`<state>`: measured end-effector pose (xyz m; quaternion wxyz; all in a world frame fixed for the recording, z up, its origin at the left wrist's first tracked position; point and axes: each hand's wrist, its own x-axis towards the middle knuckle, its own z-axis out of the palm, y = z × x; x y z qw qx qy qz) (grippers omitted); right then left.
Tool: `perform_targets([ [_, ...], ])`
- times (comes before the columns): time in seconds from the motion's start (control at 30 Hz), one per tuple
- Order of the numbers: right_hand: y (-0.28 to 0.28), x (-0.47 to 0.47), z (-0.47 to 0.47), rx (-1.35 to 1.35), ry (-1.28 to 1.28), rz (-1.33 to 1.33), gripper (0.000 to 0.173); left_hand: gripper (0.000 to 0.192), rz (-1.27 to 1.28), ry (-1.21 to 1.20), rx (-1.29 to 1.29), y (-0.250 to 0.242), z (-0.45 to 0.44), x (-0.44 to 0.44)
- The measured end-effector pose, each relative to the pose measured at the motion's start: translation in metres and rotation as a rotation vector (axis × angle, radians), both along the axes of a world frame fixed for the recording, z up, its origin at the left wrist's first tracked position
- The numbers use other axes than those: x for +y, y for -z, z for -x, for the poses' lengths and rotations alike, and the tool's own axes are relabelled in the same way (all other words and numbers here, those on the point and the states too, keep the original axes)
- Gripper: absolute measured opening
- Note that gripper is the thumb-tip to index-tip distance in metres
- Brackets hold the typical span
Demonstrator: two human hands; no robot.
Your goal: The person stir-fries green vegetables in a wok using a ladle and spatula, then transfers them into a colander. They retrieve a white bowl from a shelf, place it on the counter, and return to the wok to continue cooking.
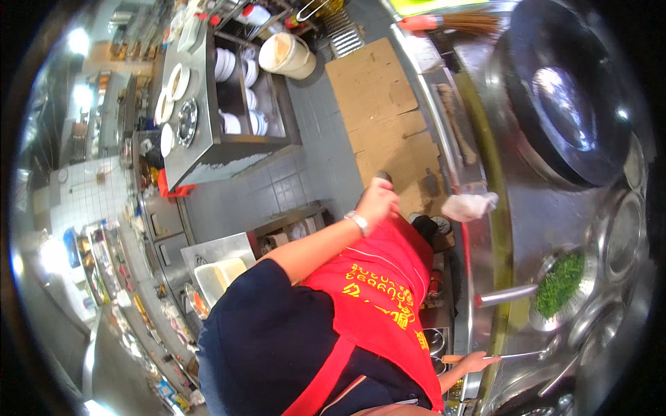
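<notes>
My right hand (476, 361) grips the wooden handle of a metal ladle (515, 356), reaching over the steel stove counter at lower right. Beyond it, green leafy vegetables (561, 286) fill a perforated metal strainer (550, 323), whose handle (507, 296) points towards me. My left hand (382, 200), with a band at the wrist, is curled in front of my red apron (385, 275). A small dark thing shows at its fingers; I cannot tell whether it is held. Over the counter edge lies a crumpled white cloth (470, 206).
A large dark wok (567, 104) sits at upper right, with a bamboo wok brush (458, 23) beside it. Cardboard (380, 104) covers part of the floor. A white bucket (289, 56) stands by a steel cabinet (208, 151) bearing bowls. Metal bowls (624, 236) line the far right.
</notes>
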<state>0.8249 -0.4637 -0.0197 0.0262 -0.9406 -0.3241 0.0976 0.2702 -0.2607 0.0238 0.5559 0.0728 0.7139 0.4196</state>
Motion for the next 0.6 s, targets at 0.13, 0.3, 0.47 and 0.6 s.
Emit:
perform_targets([
  [0.13, -0.001, 0.041, -0.065, -0.151, -0.28, -0.035, 0.05, 0.035, 0.192, -0.347, 0.239, 0.028, 0.088, -0.093],
  [0.3, -0.17, 0.174, 0.249, 0.293, -0.161, -0.432, 0.039, 0.03, 0.251, -0.537, 0.33, 0.058, 0.306, -0.159],
  [0.47, -0.094, 0.215, 0.5, 0.969, -0.439, 0.02, 0.035, 0.029, 0.05, -0.672, 0.495, 0.046, 0.435, -0.168],
  [0.6, -0.047, 0.222, 0.619, 1.113, -0.719, 0.231, 0.031, 0.024, -0.087, -0.578, 0.763, 0.026, 0.559, -0.153],
])
